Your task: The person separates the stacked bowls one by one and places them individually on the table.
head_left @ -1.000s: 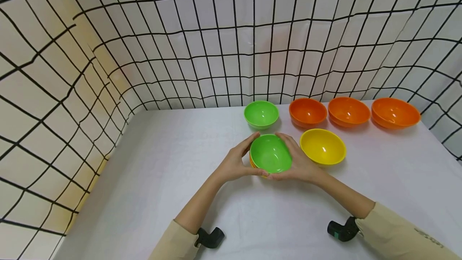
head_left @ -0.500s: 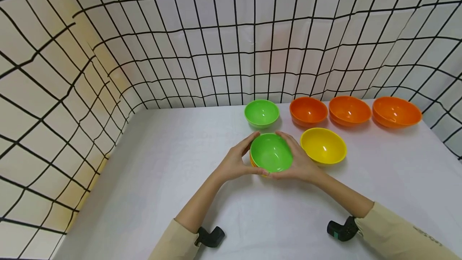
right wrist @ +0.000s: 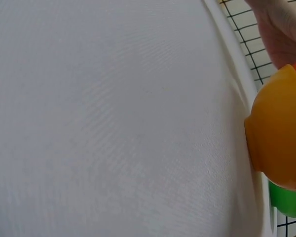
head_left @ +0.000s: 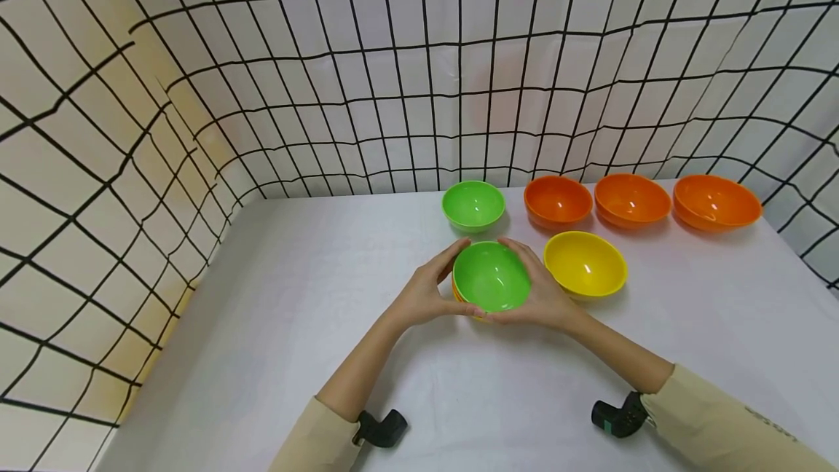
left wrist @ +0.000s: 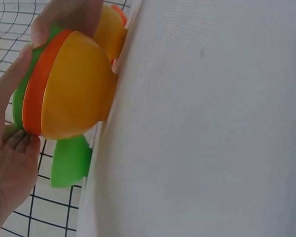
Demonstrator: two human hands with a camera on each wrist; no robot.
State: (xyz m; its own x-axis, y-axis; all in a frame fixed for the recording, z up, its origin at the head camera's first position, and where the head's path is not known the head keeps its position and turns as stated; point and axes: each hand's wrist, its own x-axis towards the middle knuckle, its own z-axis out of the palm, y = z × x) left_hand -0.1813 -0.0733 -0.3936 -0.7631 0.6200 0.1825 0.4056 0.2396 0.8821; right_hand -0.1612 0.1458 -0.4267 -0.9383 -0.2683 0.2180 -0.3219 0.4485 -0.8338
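Note:
A green bowl (head_left: pixel 491 277) sits nested on top of a stack in the middle of the white table. Under it the left wrist view shows the rim of an orange bowl (left wrist: pixel 38 86) and a yellow bowl (left wrist: pixel 76 89) at the bottom, its foot on the cloth. My left hand (head_left: pixel 426 296) grips the green bowl's left side, thumb at the near rim. From the right, my right hand (head_left: pixel 545 297) holds the same bowl, and the two thumb tips meet in front. The fingertips on the far side are partly hidden.
A second green bowl (head_left: pixel 473 206) stands behind the stack. To its right, along the back edge, are three orange bowls (head_left: pixel 558 201). Another yellow bowl (head_left: pixel 585 264) stands close to my right hand. A black grid net (head_left: pixel 426 93) encloses the back and sides.
The hands and the stacked bowls stay in place. Only a slight shift of the head view is seen.

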